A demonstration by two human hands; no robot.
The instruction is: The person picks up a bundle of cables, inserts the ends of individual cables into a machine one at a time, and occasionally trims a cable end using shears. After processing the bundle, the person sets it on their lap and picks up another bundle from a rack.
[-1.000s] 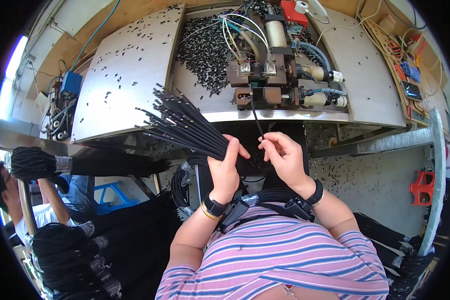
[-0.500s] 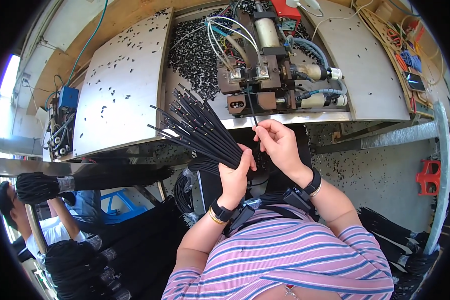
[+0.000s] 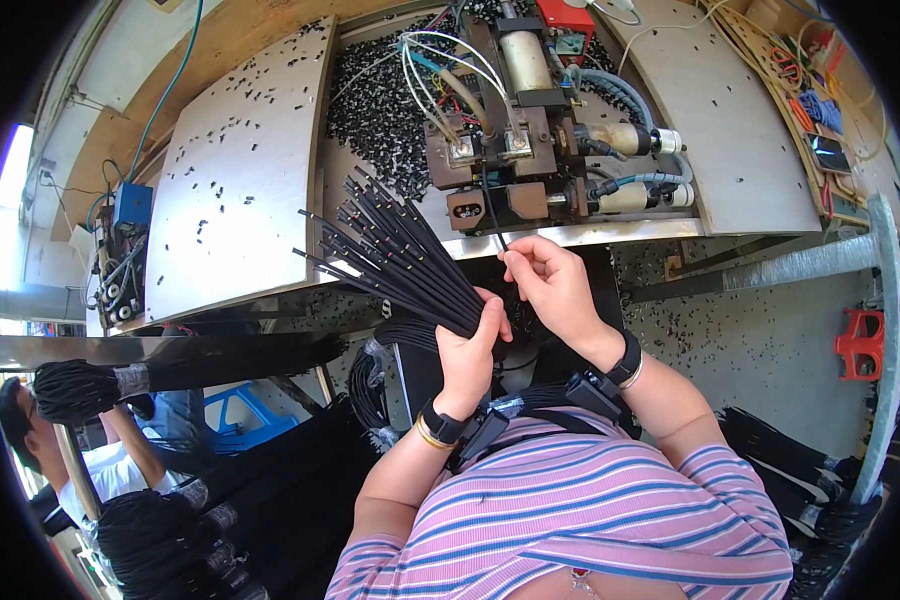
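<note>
Beyond the fingers [image 3: 518, 262] stood a metal workbench [image 3: 240, 190], strewn with small black pieces [image 3: 370, 100]. A pneumatic crimping machine [image 3: 530, 130] sat on it just above the fingertips, with hoses and wires [image 3: 440, 70] further back.

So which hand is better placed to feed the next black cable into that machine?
Probably the right hand: it pinches a single cable just below the machine's front. The left hand is wrapped around the fanned cable bundle, so it isn't free.
</note>
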